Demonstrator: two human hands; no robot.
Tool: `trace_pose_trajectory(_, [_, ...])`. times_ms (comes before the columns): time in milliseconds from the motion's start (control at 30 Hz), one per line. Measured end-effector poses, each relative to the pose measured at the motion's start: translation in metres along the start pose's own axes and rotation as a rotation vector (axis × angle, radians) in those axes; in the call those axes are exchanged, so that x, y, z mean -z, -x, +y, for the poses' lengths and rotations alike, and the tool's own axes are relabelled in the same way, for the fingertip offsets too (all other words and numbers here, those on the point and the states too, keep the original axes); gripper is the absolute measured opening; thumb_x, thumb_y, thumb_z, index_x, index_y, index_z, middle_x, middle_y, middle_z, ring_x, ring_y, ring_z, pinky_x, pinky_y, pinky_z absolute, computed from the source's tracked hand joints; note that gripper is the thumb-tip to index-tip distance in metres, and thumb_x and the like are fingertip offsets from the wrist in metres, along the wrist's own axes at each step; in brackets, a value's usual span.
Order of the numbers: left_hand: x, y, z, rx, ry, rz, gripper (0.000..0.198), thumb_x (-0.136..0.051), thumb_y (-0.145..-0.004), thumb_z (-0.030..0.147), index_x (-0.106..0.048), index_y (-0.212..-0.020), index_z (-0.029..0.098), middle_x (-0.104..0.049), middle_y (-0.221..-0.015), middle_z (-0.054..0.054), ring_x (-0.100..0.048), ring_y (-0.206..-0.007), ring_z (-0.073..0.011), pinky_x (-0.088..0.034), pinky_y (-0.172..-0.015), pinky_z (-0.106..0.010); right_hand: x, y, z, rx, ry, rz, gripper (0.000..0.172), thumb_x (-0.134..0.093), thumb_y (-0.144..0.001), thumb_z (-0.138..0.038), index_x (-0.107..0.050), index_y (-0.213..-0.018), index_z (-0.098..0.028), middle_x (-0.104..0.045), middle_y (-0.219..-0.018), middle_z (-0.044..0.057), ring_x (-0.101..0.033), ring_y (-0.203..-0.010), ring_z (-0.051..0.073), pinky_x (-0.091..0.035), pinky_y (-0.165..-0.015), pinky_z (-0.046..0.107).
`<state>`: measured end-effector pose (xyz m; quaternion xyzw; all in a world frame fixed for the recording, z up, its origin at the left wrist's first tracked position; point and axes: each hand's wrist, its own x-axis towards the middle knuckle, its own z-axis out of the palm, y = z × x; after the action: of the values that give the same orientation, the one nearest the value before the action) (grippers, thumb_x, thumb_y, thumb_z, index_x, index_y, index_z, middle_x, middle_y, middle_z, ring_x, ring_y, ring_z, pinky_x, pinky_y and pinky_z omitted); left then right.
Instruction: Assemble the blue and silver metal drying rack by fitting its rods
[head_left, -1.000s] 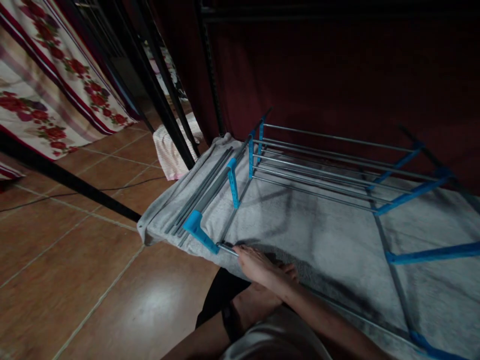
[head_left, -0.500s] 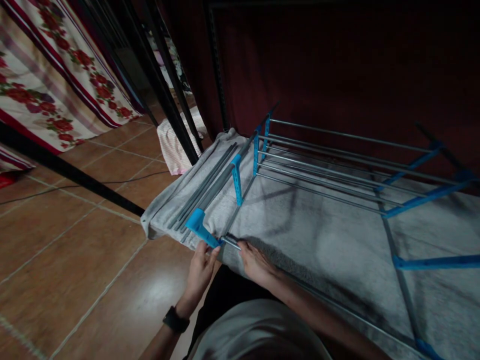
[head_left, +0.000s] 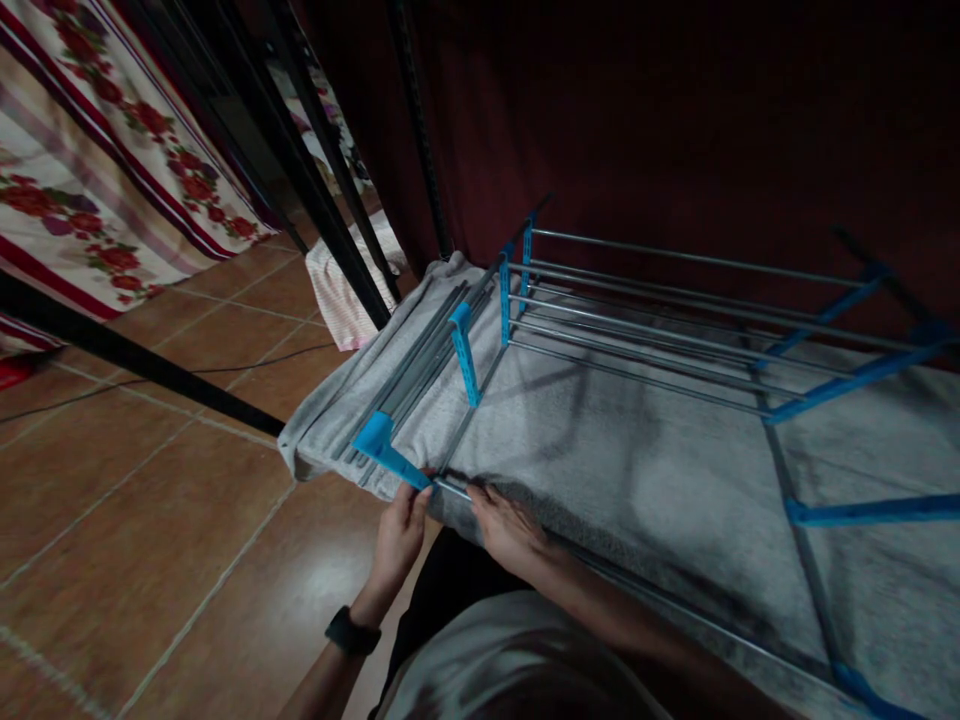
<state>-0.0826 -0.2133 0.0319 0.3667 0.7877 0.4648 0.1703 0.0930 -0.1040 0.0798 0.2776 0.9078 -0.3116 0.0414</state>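
Observation:
A rack of grey metal rods (head_left: 645,345) and blue plastic connectors lies on a grey cloth (head_left: 622,460) on the floor. My left hand (head_left: 397,535), with a dark watch on the wrist, pinches the near end of a blue connector (head_left: 382,452) at the cloth's front corner. My right hand (head_left: 506,525) is closed on the end of a thin metal rod (head_left: 452,488) that meets that connector. Several loose grey rods (head_left: 409,370) lie side by side along the left edge of the cloth.
Brown tiled floor (head_left: 150,530) spreads to the left. Black metal bars (head_left: 315,200) slant across it, with a thin cable on the tiles. A floral cloth (head_left: 97,190) hangs at far left, a pink striped towel (head_left: 341,285) lies behind the bars. A dark red curtain closes the back.
My left hand came into view from below and took hold of the blue connector's end. My right hand stayed on the rod end, shifting slightly.

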Motion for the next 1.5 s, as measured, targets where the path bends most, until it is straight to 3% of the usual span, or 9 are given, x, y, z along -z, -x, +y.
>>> trace_pose_trajectory(200, [0.005, -0.008, -0.001, -0.008, 0.109, -0.046, 0.042, -0.06, -0.089, 0.053, -0.072, -0.107, 0.017, -0.078, -0.113, -0.013, -0.072, -0.112, -0.03, -0.054, -0.105, -0.047, -0.003, -0.001, -0.001, 0.002, 0.013, -0.061, 0.041, -0.029, -0.105, -0.02, -0.054, -0.138, -0.022, -0.067, -0.127, 0.011, -0.07, -0.106, 0.022, -0.053, -0.089, 0.034])
trace_pose_trajectory(400, [0.014, -0.01, -0.012, 0.033, 0.174, -0.144, 0.05, -0.069, -0.084, 0.051, -0.07, -0.122, 0.019, -0.074, -0.13, -0.013, -0.068, -0.122, -0.0308, -0.053, -0.109, -0.049, -0.003, 0.0, 0.001, 0.015, 0.026, -0.071, 0.044, -0.032, -0.103, -0.017, -0.052, -0.141, -0.021, -0.066, -0.129, 0.011, -0.069, -0.109, 0.024, -0.053, -0.091, 0.036])
trace_pose_trajectory(633, [0.012, -0.01, -0.024, -0.083, 0.029, -0.096, 0.029, -0.064, -0.086, 0.041, -0.079, -0.102, 0.021, -0.078, -0.114, -0.01, -0.071, -0.112, -0.029, -0.057, -0.101, -0.047, -0.005, 0.002, 0.003, 0.025, 0.014, -0.083, 0.045, -0.035, -0.101, -0.015, -0.052, -0.143, -0.021, -0.067, -0.131, 0.012, -0.067, -0.114, 0.023, -0.052, -0.095, 0.034])
trace_pose_trajectory(1033, [0.009, -0.01, -0.028, -0.103, -0.013, -0.079, 0.03, -0.062, -0.086, 0.041, -0.079, -0.103, 0.023, -0.078, -0.118, -0.009, -0.07, -0.116, -0.0288, -0.055, -0.105, -0.047, -0.018, -0.001, 0.012, 0.053, 0.062, -0.084, 0.053, -0.035, -0.101, -0.016, -0.045, -0.152, -0.021, -0.063, -0.139, 0.012, -0.068, -0.111, 0.024, -0.054, -0.094, 0.036])
trace_pose_trajectory(1500, [0.007, -0.005, -0.02, -0.103, -0.033, -0.073, 0.03, -0.06, -0.088, 0.038, -0.078, -0.105, 0.021, -0.075, -0.124, -0.012, -0.069, -0.118, -0.0297, -0.055, -0.106, -0.046, -0.014, 0.004, 0.009, 0.03, 0.035, -0.067, 0.055, -0.034, -0.1, -0.017, -0.046, -0.153, -0.021, -0.066, -0.137, 0.011, -0.068, -0.113, 0.024, -0.053, -0.097, 0.034])
